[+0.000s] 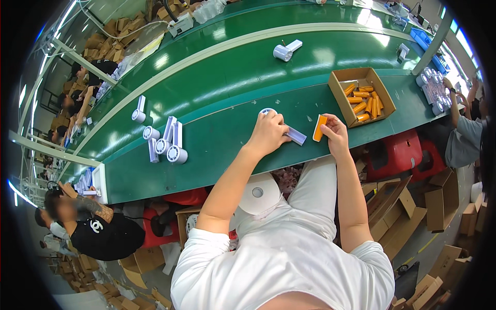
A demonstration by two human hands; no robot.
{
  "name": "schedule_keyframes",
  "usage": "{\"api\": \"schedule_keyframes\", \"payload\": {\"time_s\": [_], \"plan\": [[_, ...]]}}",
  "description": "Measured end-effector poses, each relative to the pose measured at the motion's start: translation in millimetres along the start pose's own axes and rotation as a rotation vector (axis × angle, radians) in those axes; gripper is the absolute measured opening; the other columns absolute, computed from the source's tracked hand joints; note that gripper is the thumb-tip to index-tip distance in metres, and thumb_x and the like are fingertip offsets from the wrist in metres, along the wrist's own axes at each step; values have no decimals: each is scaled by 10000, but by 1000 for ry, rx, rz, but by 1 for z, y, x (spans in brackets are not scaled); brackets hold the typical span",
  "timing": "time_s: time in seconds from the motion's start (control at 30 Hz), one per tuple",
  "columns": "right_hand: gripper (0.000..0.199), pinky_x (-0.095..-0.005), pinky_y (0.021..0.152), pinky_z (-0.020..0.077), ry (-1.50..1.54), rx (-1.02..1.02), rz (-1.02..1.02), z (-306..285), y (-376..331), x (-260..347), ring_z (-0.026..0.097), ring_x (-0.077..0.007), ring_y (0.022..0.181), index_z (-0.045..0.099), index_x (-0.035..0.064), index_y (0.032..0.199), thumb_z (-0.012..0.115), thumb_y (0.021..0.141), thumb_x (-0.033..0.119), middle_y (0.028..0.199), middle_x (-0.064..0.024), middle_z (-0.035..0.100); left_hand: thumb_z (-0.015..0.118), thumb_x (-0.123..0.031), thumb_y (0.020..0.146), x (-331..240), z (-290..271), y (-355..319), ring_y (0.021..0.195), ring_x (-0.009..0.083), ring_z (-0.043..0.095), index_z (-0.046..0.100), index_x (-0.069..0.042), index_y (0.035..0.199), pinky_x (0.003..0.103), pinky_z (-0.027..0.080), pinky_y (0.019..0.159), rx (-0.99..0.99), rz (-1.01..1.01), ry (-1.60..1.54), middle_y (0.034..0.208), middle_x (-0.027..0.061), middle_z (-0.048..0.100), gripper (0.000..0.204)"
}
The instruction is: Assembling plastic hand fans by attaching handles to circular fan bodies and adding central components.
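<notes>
Your left hand curls over a round-headed white case on the green surface while your right hand pinches an orange strip. A cardboard box at the right hand's one o'clock holds orange pieces. The case runs along ten-to-four o'clock, its handle toward four.

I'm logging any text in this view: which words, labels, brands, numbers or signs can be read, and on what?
No words or numbers can be read.
Black shirt, person at lower left: a white curved emblem, no readable word.
Orange piece in the right hand: any print too small.
Handheld fan housing in the left hand: no readable lettering.
Orange cylinders in the cardboard box: too small.
</notes>
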State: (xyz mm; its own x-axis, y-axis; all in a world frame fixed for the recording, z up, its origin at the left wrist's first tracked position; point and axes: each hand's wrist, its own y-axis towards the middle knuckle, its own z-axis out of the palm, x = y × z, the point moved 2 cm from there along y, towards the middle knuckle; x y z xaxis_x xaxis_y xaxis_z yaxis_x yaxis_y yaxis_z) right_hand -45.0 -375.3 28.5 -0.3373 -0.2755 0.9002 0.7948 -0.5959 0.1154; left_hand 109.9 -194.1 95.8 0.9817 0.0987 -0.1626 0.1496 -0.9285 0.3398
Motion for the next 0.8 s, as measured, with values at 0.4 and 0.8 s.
{"api": "schedule_keyframes", "payload": {"time_s": [0.4,0.8], "plan": [[330,-246,672,492,-20,17,-65,-1,4,1,590,-107,843,549,-5,1191,640,875,4,1007,-55,602,634,-177,863,66,39,3,896,119,630,687,-41,1008,281,495,824,-276,-503,-1160,1022,58,683,206],[314,-239,786,476,-33,-102,-56,1,1,-3,595,-112,896,561,-5,1171,661,876,37,1009,-52,609,783,-348,714,32,9,-11,1122,242,529,699,-193,965,472,353,981,-482,56,-279,1105,32,588,307]]}}
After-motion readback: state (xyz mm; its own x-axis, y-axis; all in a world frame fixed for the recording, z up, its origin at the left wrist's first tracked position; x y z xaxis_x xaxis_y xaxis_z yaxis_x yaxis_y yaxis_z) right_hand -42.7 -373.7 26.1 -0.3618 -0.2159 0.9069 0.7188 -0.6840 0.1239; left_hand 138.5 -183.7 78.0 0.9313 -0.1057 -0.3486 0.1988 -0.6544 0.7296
